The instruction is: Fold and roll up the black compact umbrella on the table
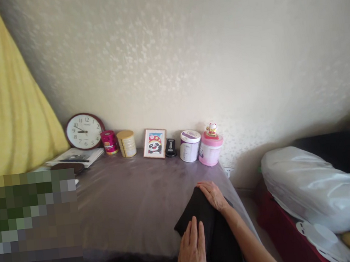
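Observation:
A folded black cloth item [199,216], perhaps a garment, lies at the right front corner of the table; its exact kind does not show. My left hand [191,246] rests on its near left part, palm down with fingers stretched out. At the far edge of the cloth, my right hand [212,196] lies flat on top, its fingertips by the upper corner. My right forearm covers some of the cloth's right side.
Along the wall stand a round clock [84,131], a magenta can [109,143], a yellow-lidded tin [127,144], a panda picture frame [154,144], a white-purple canister [190,147] and a pink-lidded tub [211,152] bearing a lucky-cat figurine [212,130]. A white plastic bag [318,186] sits right of the table.

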A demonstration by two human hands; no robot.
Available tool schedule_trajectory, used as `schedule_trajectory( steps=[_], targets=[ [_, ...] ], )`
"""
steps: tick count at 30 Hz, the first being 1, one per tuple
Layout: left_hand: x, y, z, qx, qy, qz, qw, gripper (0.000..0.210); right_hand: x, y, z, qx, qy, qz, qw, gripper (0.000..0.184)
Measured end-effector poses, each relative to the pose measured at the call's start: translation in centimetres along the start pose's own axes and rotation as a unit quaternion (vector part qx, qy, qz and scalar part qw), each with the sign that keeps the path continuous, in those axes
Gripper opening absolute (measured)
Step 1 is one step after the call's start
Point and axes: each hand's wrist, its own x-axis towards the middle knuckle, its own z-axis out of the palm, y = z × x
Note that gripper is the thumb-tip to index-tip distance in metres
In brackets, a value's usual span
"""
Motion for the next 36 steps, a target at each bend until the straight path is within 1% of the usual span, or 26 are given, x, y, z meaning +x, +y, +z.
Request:
schedule_trajectory(
  steps=[2, 4, 5, 6, 8, 10, 12, 13, 16, 18, 20, 21, 22, 23, 26, 28, 30, 32, 34, 36],
  targets=[
    [0.0, 0.0, 0.1, -0.001, 0.005, 0.001, 1.0, 0.086, 0.3, 0.1, -0.6, -0.013, 0.026, 0.042, 0.999, 0.036],
    [0.0, 0.0, 0.3, -0.002, 0.005, 0.0, 1.0, 0.087, -0.4, -0.6, -1.2, -0.03, 0.073, 0.068, 0.995, 0.036],
    [0.0, 0.0, 0.4, -0.003, 0.002, -0.001, 1.0, 0.088, -1.2, -1.3, -1.4, -0.031, 0.097, 0.067, 0.993, 0.035],
    [0.0, 0.0, 0.5, -0.004, -0.001, -0.002, 1.0, 0.089, -2.0, -2.1, -1.6, -0.025, 0.109, 0.049, 0.993, 0.034],
    [0.1, 0.0, 0.6, -0.012, -0.008, -0.007, 1.0, 0.09, -3.8, -3.8, -1.5, 0.004, 0.083, 0.005, 0.997, 0.03],
    [0.1, 0.1, 0.6, -0.015, -0.015, -0.018, 1.0, 0.089, -5.0, -4.7, -1.0, 0.003, 0.018, -0.048, 0.999, 0.027],
    [0.1, 0.2, 0.5, -0.012, -0.021, -0.024, 0.999, 0.087, -4.9, -4.5, -0.3, -0.013, -0.002, -0.062, 0.998, 0.028],
    [0.0, 0.2, 0.5, -0.009, -0.02, -0.024, 0.999, 0.087, -4.4, -3.9, 0.0, -0.021, 0.008, -0.052, 0.998, 0.029],
    [0.0, 0.1, 0.6, -0.01, -0.013, -0.019, 1.0, 0.09, -2.3, -1.3, 0.4, -0.028, 0.061, 0.022, 0.997, 0.032],
    [-0.1, -0.1, 0.6, -0.029, -0.01, -0.016, 0.999, 0.095, -1.6, 0.5, -0.1, -0.032, 0.102, 0.102, 0.989, 0.034],
    [-0.3, -0.2, 0.4, -0.062, -0.011, -0.008, 0.998, 0.099, -2.3, 2.1, -1.1, -0.041, 0.14, 0.166, 0.975, 0.039],
    [-0.3, -0.3, 0.3, -0.083, -0.01, -0.003, 0.996, 0.1, -3.1, 2.7, -1.8, -0.046, 0.154, 0.189, 0.969, 0.042],
    [-0.4, -0.3, 0.1, -0.107, -0.009, 0.001, 0.994, 0.101, -4.1, 3.2, -2.4, -0.049, 0.18, 0.231, 0.955, 0.041],
    [-0.4, -0.3, -0.2, -0.13, -0.004, 0.0, 0.992, 0.1, -5.3, 3.6, -3.0, -0.048, 0.188, 0.27, 0.943, 0.04],
    [-0.4, -0.3, -1.0, -0.197, 0.015, -0.028, 0.98, 0.095, -8.5, 4.3, -4.2, 0.002, 0.154, 0.329, 0.932, 0.03],
    [-0.4, -0.3, -1.6, -0.241, 0.022, -0.044, 0.969, 0.089, -9.6, 4.3, -4.5, 0.049, 0.125, 0.35, 0.927, 0.026],
    [-0.5, -0.5, -2.0, -0.283, 0.025, -0.042, 0.958, 0.083, -9.7, 3.9, -4.6, 0.087, 0.098, 0.37, 0.92, 0.025],
    [-0.5, -0.7, -2.3, -0.313, 0.036, -0.037, 0.948, 0.08, -9.3, 3.1, -4.6, 0.106, 0.08, 0.395, 0.909, 0.028],
    [-0.6, -0.9, -2.3, -0.33, 0.044, -0.034, 0.942, 0.078, -8.6, 2.3, -4.7, 0.098, 0.076, 0.409, 0.904, 0.033],
    [-0.6, -1.0, -2.1, -0.334, 0.046, -0.033, 0.941, 0.077, -8.1, 1.4, -4.6, 0.058, 0.093, 0.401, 0.909, 0.037]
  ],
)
